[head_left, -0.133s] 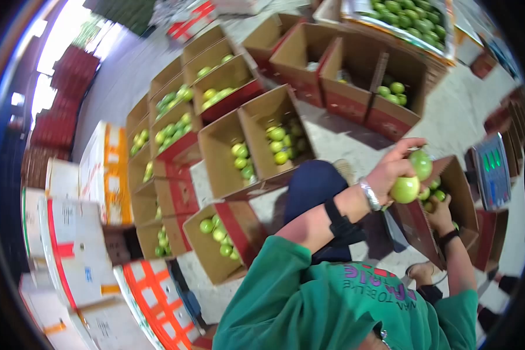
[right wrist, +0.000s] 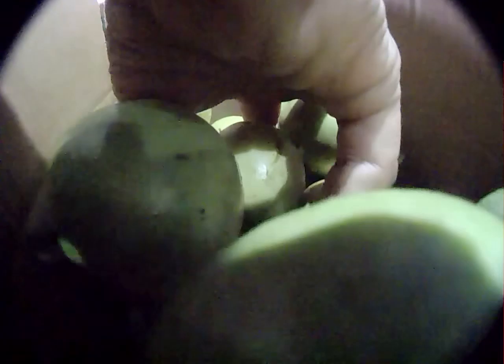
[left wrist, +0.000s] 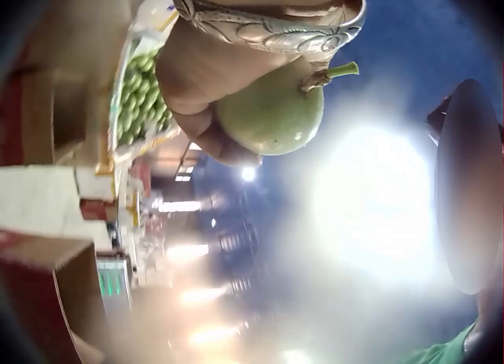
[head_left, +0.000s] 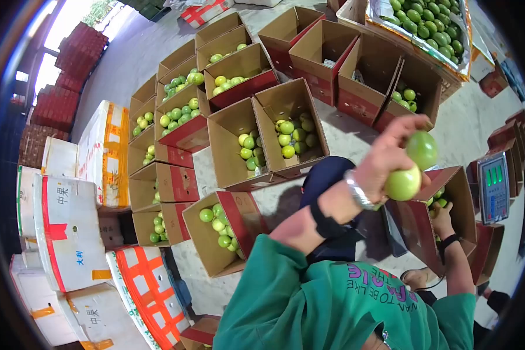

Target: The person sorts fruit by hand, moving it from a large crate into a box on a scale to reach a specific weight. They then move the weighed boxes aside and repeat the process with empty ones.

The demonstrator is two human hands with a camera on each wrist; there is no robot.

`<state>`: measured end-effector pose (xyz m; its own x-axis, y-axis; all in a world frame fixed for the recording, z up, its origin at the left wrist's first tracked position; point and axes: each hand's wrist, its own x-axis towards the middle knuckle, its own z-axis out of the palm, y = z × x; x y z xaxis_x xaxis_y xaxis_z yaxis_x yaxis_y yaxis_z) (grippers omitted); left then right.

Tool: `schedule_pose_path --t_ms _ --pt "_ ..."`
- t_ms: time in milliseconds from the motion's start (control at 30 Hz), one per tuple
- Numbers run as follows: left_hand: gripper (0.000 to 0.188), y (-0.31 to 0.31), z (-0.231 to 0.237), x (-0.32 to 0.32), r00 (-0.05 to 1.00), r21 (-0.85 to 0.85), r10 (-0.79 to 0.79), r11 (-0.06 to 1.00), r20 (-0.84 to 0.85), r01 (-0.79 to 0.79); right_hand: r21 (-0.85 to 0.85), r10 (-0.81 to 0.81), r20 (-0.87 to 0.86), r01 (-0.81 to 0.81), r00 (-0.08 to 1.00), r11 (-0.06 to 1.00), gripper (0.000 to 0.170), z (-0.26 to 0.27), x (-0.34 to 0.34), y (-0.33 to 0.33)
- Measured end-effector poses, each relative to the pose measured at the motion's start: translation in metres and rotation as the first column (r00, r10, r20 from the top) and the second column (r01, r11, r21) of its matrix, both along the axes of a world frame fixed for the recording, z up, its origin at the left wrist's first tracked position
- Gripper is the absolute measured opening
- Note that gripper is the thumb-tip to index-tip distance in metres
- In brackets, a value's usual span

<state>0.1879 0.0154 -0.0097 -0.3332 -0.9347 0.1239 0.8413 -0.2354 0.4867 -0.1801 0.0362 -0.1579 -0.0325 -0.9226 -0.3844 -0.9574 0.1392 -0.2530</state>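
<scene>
Raised beside the box, my left hand (head_left: 385, 160) grips two round fruits, a darker green one (head_left: 422, 149) and a paler one (head_left: 402, 184). In the left wrist view, its curled fingers lie around a green fruit (left wrist: 272, 116) with a short stem. My right hand (head_left: 442, 220) is down inside a cardboard box (head_left: 464, 201) of green fruits. The right wrist view has that hand (right wrist: 260, 57) curled over a fruit (right wrist: 264, 171), between a dark green fruit (right wrist: 150, 183) and a large near one (right wrist: 378, 277).
A digital scale (head_left: 494, 189) with green digits stands beyond the box. Open cartons (head_left: 233, 146) of green fruits stand in rows, with a large fruit-filled crate (head_left: 391, 28) at the upper right. White foam boxes (head_left: 70, 233) are stacked at the left.
The head view has shifted. My left hand, still gripping both fruits, looks larger and nearer the camera. My right hand remains inside the box.
</scene>
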Motion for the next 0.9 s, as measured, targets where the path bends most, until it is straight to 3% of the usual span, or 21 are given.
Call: schedule_pose_path --t_ms 33,67,167,200,233,300,333,367,400,433,467,533,567,633,733,767,800,833,867,900 --pt "0.066 0.003 0.008 0.025 0.994 -0.084 0.108 0.991 -0.006 -0.108 -0.003 0.004 0.005 -0.004 1.0 1.0 0.042 -0.036 -0.017 -0.002" --pt "0.067 0.005 0.012 0.054 0.969 -0.103 0.23 0.97 0.088 -0.221 -0.047 0.162 -0.046 -0.164 0.986 0.985 0.039 -0.092 -0.04 -0.003" --pt "0.067 -0.013 -0.012 0.136 0.798 -0.111 0.442 0.893 0.409 -0.437 -0.059 0.087 -0.025 -0.088 0.996 0.994 0.029 -0.057 -0.002 -0.005" --pt "0.072 -0.026 -0.049 0.155 0.324 -0.315 0.584 0.735 0.744 -0.601 -0.039 0.102 -0.027 -0.103 0.994 0.994 0.026 -0.048 0.008 -0.004" --pt "0.079 -0.034 -0.083 0.168 -0.273 -0.573 0.529 0.566 0.804 -0.592 -0.004 0.156 -0.036 -0.156 0.987 0.988 0.028 -0.047 0.008 -0.005" --pt "0.098 -0.017 -0.109 0.161 -0.537 -0.608 0.373 0.703 0.757 -0.369 0.064 0.263 -0.044 -0.26 0.964 0.963 0.031 -0.045 0.008 -0.007" --pt "0.108 -0.005 -0.11 0.16 -0.489 -0.331 0.184 0.915 0.853 -0.232 0.083 0.269 -0.026 -0.266 0.963 0.96 0.032 -0.044 0.008 -0.008" --pt "0.113 0.001 -0.124 0.158 -0.585 -0.066 0.035 0.997 0.81 -0.031 0.108 0.272 -0.01 -0.269 0.962 0.957 0.033 -0.044 0.004 -0.005" --pt "0.098 0.003 -0.127 0.153 -0.603 -0.138 0.072 0.988 0.794 -0.064 0.11 0.26 -0.017 -0.257 0.965 0.96 0.033 -0.058 -0.006 -0.001" --pt "0.059 0.004 -0.154 0.154 -0.696 0.316 -0.128 0.937 0.707 0.148 0.057 0.221 -0.001 -0.22 0.975 0.974 0.035 -0.074 -0.014 0.002" --pt "0.025 0.01 -0.177 0.147 -0.696 0.168 -0.097 0.985 0.711 0.035 0.068 0.152 0.008 -0.153 0.988 0.986 0.037 -0.07 -0.01 0.004" --pt "0.015 0.016 -0.187 0.146 -0.745 0.029 0.092 0.989 0.661 0.148 0.086 0.012 0.025 -0.014 1.0 0.996 0.041 -0.055 0.007 0.007" --pt "0.014 0.02 -0.184 0.145 -0.749 0.05 0.117 0.979 0.652 0.196 0.101 0.006 0.018 -0.008 1.0 0.995 0.043 -0.053 0.008 0.005" --pt "0.012 0.039 -0.174 0.142 -0.738 0.08 0.17 0.954 0.653 0.29 0.115 0.0 -0.031 0.003 1.0 0.993 0.056 -0.045 0.004 0.004" --pt "0.015 0.08 -0.171 0.138 -0.686 0.078 0.237 0.916 0.688 0.394 0.0 -0.025 0.089 0.025 0.996 1.0 0.056 -0.043 0.004 0.01" --pt "0.015 0.089 -0.168 0.137 -0.679 0.099 0.246 0.899 0.691 0.426 0.025 0.022 -0.012 -0.022 1.0 0.999 0.056 0.001 0.038 0.015" --pt "0.019 0.098 -0.171 0.145 -0.612 0.04 0.24 0.912 0.753 0.407 0.155 0.108 0.126 -0.127 0.986 0.98 0.059 -0.013 0.023 0.009" --pt "0.022 0.099 -0.168 0.151 -0.54 0.018 0.22 0.916 0.812 0.401 0.196 0.152 0.133 -0.176 0.979 0.965 0.057 -0.017 0.023 0.007" --pt "0.032 0.097 -0.165 0.154 -0.339 -0.011 0.129 0.945 0.932 0.328 0.116 0.226 0.086 -0.236 0.97 0.965 0.048 -0.025 0.017 0.011" --pt "0.042 0.082 -0.133 0.149 -0.46 0.046 0.151 0.92 0.875 0.389 0.344 0.262 -0.004 -0.245 0.965 0.906 0.043 -0.023 0.027 0.008"
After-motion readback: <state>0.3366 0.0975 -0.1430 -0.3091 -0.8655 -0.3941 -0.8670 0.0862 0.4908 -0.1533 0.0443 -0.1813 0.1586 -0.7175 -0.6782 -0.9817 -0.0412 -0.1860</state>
